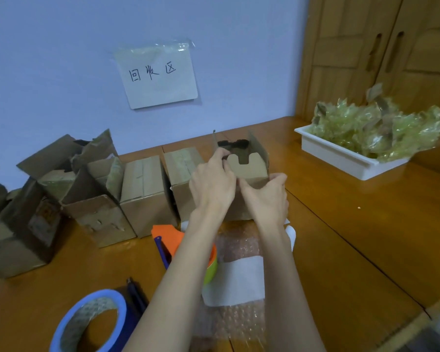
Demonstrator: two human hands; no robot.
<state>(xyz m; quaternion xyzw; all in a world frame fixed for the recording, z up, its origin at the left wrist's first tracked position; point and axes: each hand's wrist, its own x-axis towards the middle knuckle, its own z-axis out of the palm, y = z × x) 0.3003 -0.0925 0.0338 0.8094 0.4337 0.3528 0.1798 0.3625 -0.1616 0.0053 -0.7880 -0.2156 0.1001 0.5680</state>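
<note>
A small open cardboard box (252,168) stands on the wooden table (353,224) in front of me, its side flaps upright and a notched inner flap folded up. Something dark lies inside at the back. My left hand (211,184) pinches the box's left flap edge near the top. My right hand (267,196) grips the front right corner of the box, fingers curled over its rim. Both forearms reach in from below.
Several cardboard boxes (142,194), some torn open, line the wall at left. A white tray (341,156) of crumpled yellowish tape sits at right. Near me lie bubble wrap (239,323), white paper, an orange tape dispenser (168,237) and a blue tape roll (92,321).
</note>
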